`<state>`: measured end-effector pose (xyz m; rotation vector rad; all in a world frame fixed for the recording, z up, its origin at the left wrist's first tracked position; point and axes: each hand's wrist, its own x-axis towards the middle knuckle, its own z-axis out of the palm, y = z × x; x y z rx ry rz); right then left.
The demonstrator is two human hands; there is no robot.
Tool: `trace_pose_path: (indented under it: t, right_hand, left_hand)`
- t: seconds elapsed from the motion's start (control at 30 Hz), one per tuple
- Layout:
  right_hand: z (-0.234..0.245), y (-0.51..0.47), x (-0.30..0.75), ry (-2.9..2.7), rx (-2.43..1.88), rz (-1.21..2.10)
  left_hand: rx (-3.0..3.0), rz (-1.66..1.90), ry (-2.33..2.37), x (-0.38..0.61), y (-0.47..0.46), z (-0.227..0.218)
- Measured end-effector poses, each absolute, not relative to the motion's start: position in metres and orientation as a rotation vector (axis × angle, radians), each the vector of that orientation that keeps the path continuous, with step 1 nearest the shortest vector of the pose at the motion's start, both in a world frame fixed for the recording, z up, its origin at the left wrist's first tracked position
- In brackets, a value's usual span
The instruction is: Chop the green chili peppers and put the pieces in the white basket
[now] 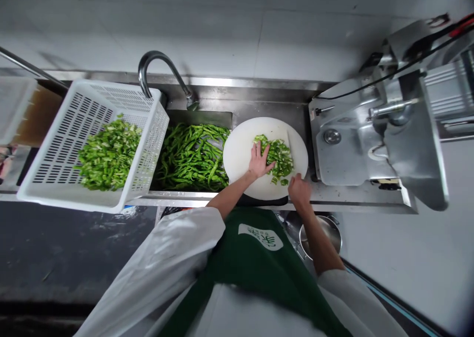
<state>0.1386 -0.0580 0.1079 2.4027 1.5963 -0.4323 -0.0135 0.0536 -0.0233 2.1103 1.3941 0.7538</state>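
My left hand (258, 162) lies with its fingers spread at the left side of a pile of chopped green peppers (280, 157). The pile rests on a round white cutting board (239, 147). My right hand (299, 191) is closed at the board's lower right edge, around the handle of a knife, which the fingers hide. The pale knife blade (290, 147) stretches away from it along the right side of the pieces. Left of the board, whole long green peppers (194, 154) fill a sink basin.
A white perforated basket (48, 191) at left holds more cut peppers (109, 157). Over the basin curves a faucet (159, 56). At right stands a metal slicing machine (342, 149) with a cable. A metal pot (328, 233) sits below the counter's front edge.
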Motion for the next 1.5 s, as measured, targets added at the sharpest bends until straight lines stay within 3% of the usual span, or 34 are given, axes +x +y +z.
trace_pose_path:
  t: [0.23, 0.43, 0.57, 0.9, 1.1, 1.5]
  right_hand:
    - [0.103, -0.061, 0.161, 1.771, 2.501, -0.631]
    - [0.08, -0.105, 0.236, 1.427, 2.962, -1.507]
    - [0.059, -0.151, 0.247, 1.18, 3.037, -1.877]
    - [0.029, -0.135, 0.169, 1.387, 2.9, -1.895]
    - [0.035, -0.112, 0.119, 1.588, 2.824, -1.941]
    - [0.053, -0.116, 0.106, 1.485, 2.983, -1.963]
  left_hand:
    - [2.104, 0.923, 1.372, -0.042, 0.078, -0.011]
    - [2.076, 0.657, 1.34, -0.054, 0.136, -0.007]
    - [2.196, 0.661, 1.06, -0.064, 0.103, -0.005]
    - [2.281, 0.691, 1.308, -0.016, -0.023, -0.001]
    - [2.203, 0.726, 1.446, 0.012, -0.023, 0.003]
    - [2.28, 0.82, 1.356, 0.019, -0.016, 0.03]
